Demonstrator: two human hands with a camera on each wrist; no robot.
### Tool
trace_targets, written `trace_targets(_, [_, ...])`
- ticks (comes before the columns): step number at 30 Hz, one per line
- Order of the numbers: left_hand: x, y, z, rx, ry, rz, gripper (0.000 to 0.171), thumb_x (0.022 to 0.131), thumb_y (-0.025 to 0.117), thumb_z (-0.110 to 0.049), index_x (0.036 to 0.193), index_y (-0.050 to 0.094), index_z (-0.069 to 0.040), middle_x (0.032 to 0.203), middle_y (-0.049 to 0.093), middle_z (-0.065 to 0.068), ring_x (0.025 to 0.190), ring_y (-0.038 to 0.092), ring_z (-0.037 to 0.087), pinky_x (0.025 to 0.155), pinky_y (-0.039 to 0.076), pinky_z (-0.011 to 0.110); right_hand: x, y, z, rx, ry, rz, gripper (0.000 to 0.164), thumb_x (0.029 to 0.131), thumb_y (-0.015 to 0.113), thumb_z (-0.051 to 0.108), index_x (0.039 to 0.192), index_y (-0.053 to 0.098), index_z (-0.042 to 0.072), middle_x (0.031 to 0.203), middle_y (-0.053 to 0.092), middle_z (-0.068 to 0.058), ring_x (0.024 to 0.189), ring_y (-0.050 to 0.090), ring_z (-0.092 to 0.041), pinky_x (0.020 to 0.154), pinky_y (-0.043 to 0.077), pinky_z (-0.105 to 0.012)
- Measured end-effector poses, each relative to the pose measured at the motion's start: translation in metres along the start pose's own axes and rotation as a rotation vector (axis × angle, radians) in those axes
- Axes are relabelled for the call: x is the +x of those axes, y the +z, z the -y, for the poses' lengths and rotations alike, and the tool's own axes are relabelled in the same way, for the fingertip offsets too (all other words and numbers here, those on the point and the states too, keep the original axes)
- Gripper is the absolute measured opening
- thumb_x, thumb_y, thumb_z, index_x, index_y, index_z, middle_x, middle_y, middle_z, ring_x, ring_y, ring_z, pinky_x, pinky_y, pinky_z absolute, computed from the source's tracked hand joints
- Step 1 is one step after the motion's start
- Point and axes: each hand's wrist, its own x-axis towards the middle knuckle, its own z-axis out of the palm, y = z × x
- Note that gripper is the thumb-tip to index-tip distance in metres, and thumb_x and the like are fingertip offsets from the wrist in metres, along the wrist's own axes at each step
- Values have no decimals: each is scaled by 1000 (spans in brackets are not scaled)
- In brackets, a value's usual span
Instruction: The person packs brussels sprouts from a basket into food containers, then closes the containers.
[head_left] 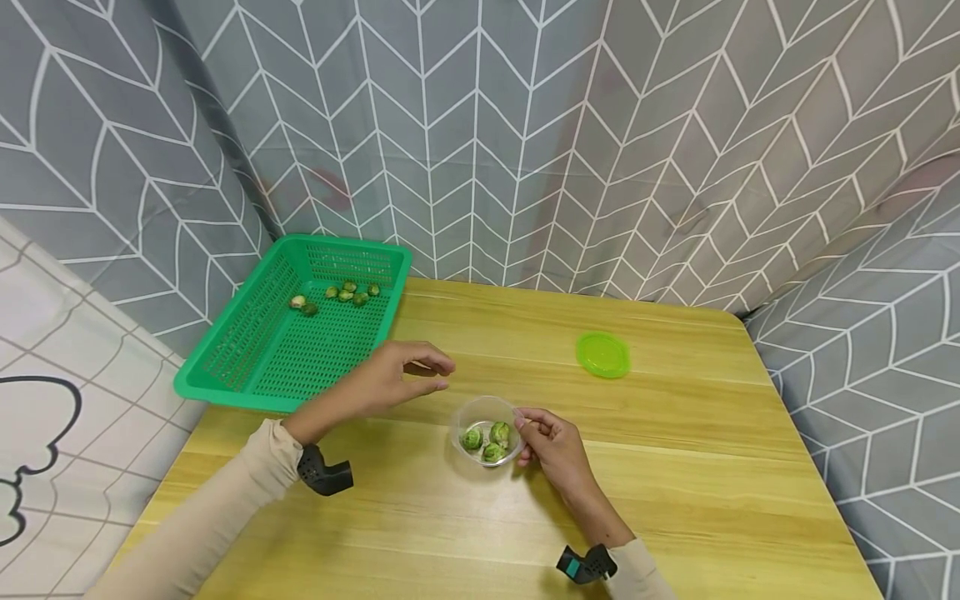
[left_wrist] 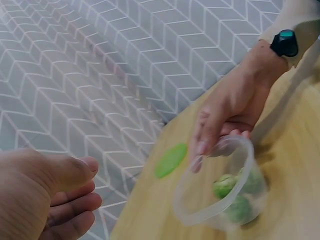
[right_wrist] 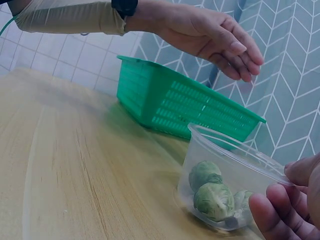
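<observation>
A clear round plastic container [head_left: 467,408] stands on the table with three green Brussels sprouts [head_left: 493,452] inside. My right hand [head_left: 553,448] pinches its rim from the right, thumb and fingers on either side of the wall, as the right wrist view shows. Up and to the left of the container hovers my left hand [head_left: 397,375], its fingers loosely bent and a gap between thumb and fingertips. Nothing is in that hand, which is apart from the container. A green perforated basket [head_left: 292,358] at the left holds several more Brussels sprouts [head_left: 345,295].
A bright green round lid [head_left: 603,355] lies on the wooden table [head_left: 720,433] to the right, behind the container. Patterned grey curtains [head_left: 510,142] hang along the table's back and right sides. My left forearm passes in front of the basket's near corner.
</observation>
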Motion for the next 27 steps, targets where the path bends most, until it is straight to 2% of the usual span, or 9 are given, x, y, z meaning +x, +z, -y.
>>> trace_targets(5, [-6, -19, 4, 11, -55, -52, 20, 94, 74, -24, 114, 74, -23, 114, 74, 3, 103, 69, 12, 91, 59, 36, 1, 0, -1, 8, 1, 1, 29, 97, 69, 13, 121, 68, -3, 74, 61, -11, 57, 61, -13, 56, 61, -30])
trace_targets(9, [-11, -32, 9, 24, -99, -76, 21, 96, 72, -29, 116, 73, -25, 116, 72, -3, 106, 68, 12, 91, 58, 36, 1, -1, -1, 3, -2, -3, 29, 97, 70, 14, 121, 69, -2, 75, 61, -11, 57, 61, -14, 56, 61, -30])
trace_targets(14, [-15, -52, 16, 59, -135, -117, 27, 96, 71, -32, 121, 72, -21, 117, 71, -7, 107, 67, 11, 89, 58, 31, 1, 0, -2, -4, -5, -3, 30, 97, 70, 14, 121, 69, -3, 75, 61, -10, 56, 61, -13, 56, 61, -31])
trace_targets(20, [-18, -80, 32, 101, -153, -169, 33, 98, 69, -29, 126, 70, -13, 120, 71, 2, 108, 67, 19, 89, 58, 33, 1, -1, -3, -2, -5, -1, 30, 97, 70, 15, 121, 69, -3, 74, 60, -11, 56, 60, -13, 56, 61, -30])
trace_targets(27, [-23, -110, 57, 108, -244, -243, 32, 97, 69, -31, 127, 70, -18, 126, 69, 4, 109, 68, 19, 84, 57, 19, 1, -1, -2, 1, -1, 0, 30, 96, 71, 14, 121, 69, -3, 75, 60, -11, 56, 60, -13, 56, 61, -30])
